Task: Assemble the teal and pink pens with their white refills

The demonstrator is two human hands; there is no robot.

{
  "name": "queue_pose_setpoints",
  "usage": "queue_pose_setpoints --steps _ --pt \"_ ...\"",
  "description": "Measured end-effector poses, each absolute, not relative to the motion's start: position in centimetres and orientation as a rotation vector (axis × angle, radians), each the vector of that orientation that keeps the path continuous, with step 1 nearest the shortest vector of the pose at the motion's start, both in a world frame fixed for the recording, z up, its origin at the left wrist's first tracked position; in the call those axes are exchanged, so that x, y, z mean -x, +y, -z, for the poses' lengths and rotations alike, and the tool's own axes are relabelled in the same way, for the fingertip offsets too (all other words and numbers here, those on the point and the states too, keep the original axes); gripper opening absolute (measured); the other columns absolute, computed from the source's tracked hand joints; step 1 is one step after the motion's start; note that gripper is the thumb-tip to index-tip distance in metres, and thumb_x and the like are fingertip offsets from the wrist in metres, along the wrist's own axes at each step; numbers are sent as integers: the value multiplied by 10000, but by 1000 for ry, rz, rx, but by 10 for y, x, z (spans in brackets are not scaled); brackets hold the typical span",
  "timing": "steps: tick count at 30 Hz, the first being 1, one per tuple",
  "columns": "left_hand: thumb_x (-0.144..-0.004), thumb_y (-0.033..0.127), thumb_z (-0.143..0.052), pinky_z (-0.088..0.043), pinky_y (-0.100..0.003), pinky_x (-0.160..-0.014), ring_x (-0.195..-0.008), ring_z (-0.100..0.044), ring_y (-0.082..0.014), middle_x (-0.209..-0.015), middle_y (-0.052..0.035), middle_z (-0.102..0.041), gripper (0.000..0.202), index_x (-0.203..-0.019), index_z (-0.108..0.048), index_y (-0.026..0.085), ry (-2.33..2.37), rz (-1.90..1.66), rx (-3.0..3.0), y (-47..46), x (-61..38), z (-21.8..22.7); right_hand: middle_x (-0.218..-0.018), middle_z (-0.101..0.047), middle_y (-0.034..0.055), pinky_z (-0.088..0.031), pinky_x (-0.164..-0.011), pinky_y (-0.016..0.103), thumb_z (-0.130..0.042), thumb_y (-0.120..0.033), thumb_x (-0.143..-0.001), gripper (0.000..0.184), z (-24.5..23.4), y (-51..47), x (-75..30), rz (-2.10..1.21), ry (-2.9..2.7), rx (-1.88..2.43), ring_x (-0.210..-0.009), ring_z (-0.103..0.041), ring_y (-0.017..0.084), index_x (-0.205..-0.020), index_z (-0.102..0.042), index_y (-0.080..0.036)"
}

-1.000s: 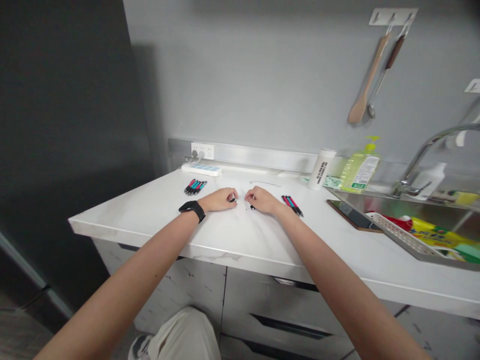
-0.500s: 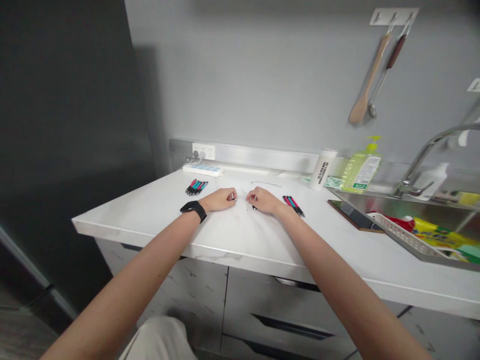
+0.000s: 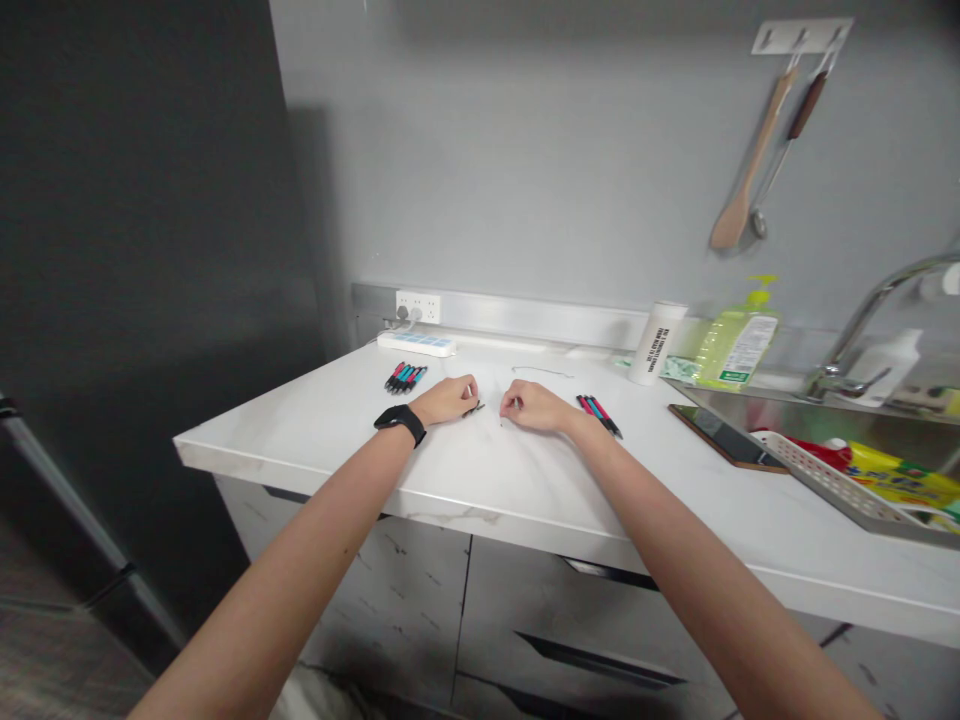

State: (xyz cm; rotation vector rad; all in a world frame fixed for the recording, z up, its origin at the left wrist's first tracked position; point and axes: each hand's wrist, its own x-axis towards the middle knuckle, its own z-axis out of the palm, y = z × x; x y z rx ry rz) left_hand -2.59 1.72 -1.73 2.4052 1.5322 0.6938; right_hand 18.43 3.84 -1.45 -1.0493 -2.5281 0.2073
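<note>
My left hand point(image 3: 448, 400), with a black band on the wrist, is pinched over the counter around a short, slim dark piece point(image 3: 475, 408), too small to name surely. Opposite it, my right hand point(image 3: 532, 407) is closed at the fingertips, and what it holds is too small to make out. The two hands are apart. Several pens point(image 3: 406, 377) in red, blue and black lie side by side beyond my left hand. More pens point(image 3: 599, 415) of the same kind rest to the right of my right hand.
On the white counter point(image 3: 495, 475) are a power strip point(image 3: 417, 344), a white cup-like container point(image 3: 658, 343) and a phone point(image 3: 726, 437). A green pump bottle point(image 3: 739, 340) stands by the sink point(image 3: 817, 510) with its faucet point(image 3: 840, 365). A dark cabinet-like panel point(image 3: 142, 250) rises at left.
The view has shifted slightly, so everything sits a little further right. The dark piece now shows more at my left fingertips. The dark bit under my right fingers no longer shows.
</note>
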Motion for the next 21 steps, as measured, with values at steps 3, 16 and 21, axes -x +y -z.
queue_pose_setpoints --steps 3,16,21 --pt "-801 267 -497 -407 -258 -678 -654 -563 -153 -659 9 -615 142 -901 -559 188 1476 -706 -2395 17 25 17 -889 -665 53 -425 -757 217 -535 -163 -812 193 14 41 -184 -275 -2505 1045 -780 -585 137 -825 -727 -169" --pt "-797 379 -522 -400 -279 -798 -769 -510 -173 -832 -27 -461 361 -1064 -650 174 1341 -607 -2588 18 21 20 -961 -616 99 -424 -831 253 -554 -130 -804 214 22 57 -191 -122 -2434 1090 -816 -579 153 -914 -737 -153" --pt "-792 362 -524 -392 -273 -742 -738 -500 -168 -780 -15 -480 323 -1023 -628 162 1366 -626 -2605 19 22 20 -917 -637 59 -431 -797 240 -594 -116 -749 249 19 50 -188 -176 -2492 921 -799 -575 142 -931 -751 -183"
